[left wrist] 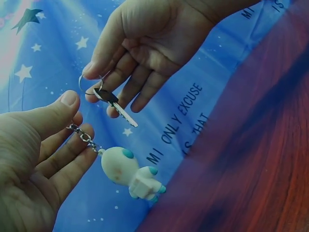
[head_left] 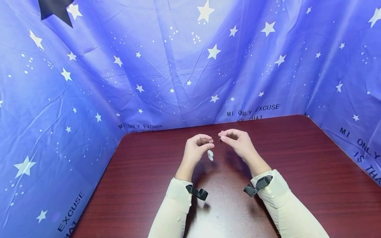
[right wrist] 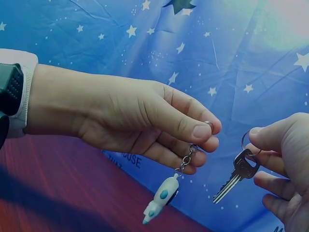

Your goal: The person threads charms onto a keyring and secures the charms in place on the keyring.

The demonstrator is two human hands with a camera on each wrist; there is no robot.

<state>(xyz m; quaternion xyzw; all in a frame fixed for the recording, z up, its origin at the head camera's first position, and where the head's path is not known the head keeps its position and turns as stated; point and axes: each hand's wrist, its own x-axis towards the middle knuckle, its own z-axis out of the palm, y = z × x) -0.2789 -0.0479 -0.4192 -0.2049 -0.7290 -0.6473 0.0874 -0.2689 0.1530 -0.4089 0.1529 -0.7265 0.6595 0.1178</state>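
Observation:
Both hands are raised above the dark red table, fingertips facing each other with a small gap between. My left hand (head_left: pixel 197 148) pinches the top of a short metal chain (right wrist: pixel 187 159) between thumb and forefinger. From that chain hangs a white figure charm (left wrist: pixel 126 170) with teal details. Thumb and forefinger of my right hand (head_left: pixel 237 141) pinch a thin split ring (right wrist: pixel 250 143). A metal key (right wrist: pixel 236 175) with a dark head dangles from the ring. Charm and key hang apart. In the head view the key is too small to make out well.
The wooden table (head_left: pixel 143 178) spreads under both arms. Behind and beside it hangs a blue star-printed cloth (head_left: pixel 166 66) with black lettering. A black strap (head_left: pixel 197 192) sits on the left wrist, another strap (head_left: pixel 258 185) on the right.

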